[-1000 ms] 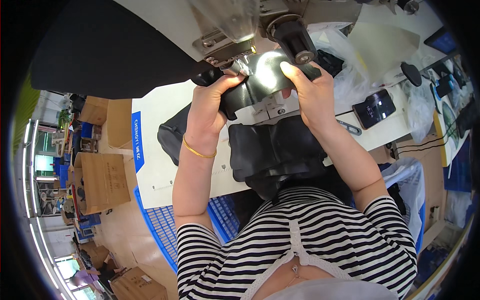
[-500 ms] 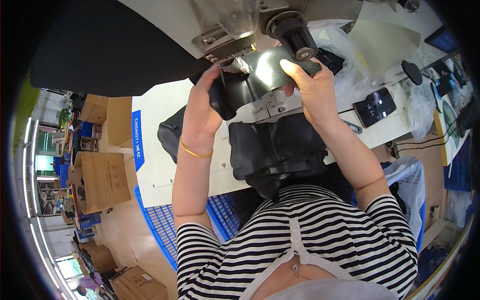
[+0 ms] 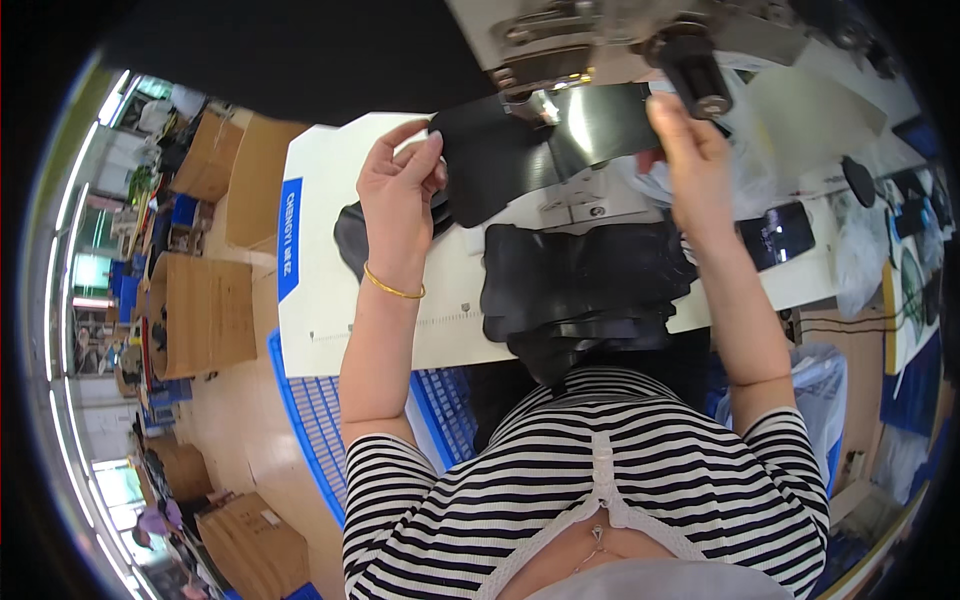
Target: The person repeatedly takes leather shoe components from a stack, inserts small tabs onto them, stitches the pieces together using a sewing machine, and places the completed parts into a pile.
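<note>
A shiny black leather-like piece (image 3: 500,160) stretches flat between my two hands, under the head of a sewing machine (image 3: 545,50). My left hand (image 3: 402,180) pinches its left end between thumb and fingers. At the other end, my right hand (image 3: 692,150) grips the upper right corner, thumb on top. Part of the piece's upper edge is hidden by the machine's presser foot area. Nearer to me, a stack of similar black pieces (image 3: 590,280) hangs over the table's front edge. Another dark piece (image 3: 352,238) lies beside my left forearm.
The white table (image 3: 400,330) carries a phone (image 3: 780,235) and clear plastic bags (image 3: 860,250) at the right. Blue plastic baskets (image 3: 310,420) stand below its front edge. Cardboard boxes (image 3: 210,315) are on the floor at left. A black machine part (image 3: 690,75) juts out above my right hand.
My left hand has moved from beside the curled end to pinching it, and the piece is now spread flatter. My right hand has shifted right. The whole view has turned slightly.
</note>
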The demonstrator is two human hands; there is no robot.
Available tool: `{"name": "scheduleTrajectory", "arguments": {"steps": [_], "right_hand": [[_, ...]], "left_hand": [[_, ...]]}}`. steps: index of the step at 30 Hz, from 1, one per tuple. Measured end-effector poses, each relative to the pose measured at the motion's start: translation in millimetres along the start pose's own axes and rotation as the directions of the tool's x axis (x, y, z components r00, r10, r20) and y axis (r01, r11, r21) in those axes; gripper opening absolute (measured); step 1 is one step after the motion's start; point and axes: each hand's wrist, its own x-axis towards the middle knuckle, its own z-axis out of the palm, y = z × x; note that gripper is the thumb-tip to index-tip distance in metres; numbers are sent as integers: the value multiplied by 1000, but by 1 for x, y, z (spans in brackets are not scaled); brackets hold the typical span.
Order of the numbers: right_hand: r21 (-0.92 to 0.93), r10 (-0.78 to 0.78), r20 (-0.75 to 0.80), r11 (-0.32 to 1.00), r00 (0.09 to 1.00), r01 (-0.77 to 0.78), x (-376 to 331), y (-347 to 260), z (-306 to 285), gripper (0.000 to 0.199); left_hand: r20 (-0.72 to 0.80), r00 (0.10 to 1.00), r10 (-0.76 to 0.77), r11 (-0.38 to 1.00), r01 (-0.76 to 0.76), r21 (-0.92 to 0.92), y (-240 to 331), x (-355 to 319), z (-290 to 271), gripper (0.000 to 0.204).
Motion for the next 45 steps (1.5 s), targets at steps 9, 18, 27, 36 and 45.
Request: {"name": "scheduleTrajectory", "arguments": {"steps": [9, 18, 27, 36, 45], "right_hand": [[3, 45, 62, 999, 997, -45, 22, 33, -48, 30], [-21, 57, 133, 998, 989, -55, 15, 25, -36, 28], [-811, -123, 202, 535, 972, 237, 53, 68, -82, 24], [-910, -152, 266, 288, 952, 300, 67, 76, -78, 20], [-845, -236, 216, 442, 948, 302, 27, 35, -60, 22]], "left_hand": [[198, 880, -431, 900, 436, 19, -8, -12, -33, 54], [103, 970, -219, 930, 239, -279, -16, 11, 19, 21], [-424, 905, 37, 902, 152, 404, -14, -17, -158, 33], [35, 804, 593, 344, -293, 892, -39, -71, -92, 23], [154, 984, 91, 581, -178, 794, -87, -85, -5, 40]]}}
